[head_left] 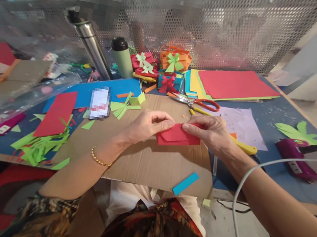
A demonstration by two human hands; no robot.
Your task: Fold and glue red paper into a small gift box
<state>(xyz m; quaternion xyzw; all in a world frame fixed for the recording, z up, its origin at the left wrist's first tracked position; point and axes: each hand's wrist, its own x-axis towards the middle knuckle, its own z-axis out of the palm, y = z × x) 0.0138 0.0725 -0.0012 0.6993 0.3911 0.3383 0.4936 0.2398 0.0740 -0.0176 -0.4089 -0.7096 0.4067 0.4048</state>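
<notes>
Between my two hands is a folded piece of red paper (177, 135), held just above a brown cardboard sheet (139, 160). My left hand (152, 127) pinches its left end, thumb on top. At the right end my right hand (207, 131) grips it the same way, with the fingers behind the paper partly hidden. A blue paper strip (185, 183) lies on the cardboard near its front edge. Beyond my hands rest scissors with red-orange handles (207, 104). Close to my right hand is a yellow-handled tool (244, 146), partly covered by that hand.
Green paper scraps (39, 146) and a red paper strip (56, 113) lie at left. Small paper boxes with bows (171, 69), a steel flask (93, 47) and a green bottle (122, 57) stand behind. Red sheets (238, 84) are stacked back right. A white cable (248, 175) crosses my right forearm.
</notes>
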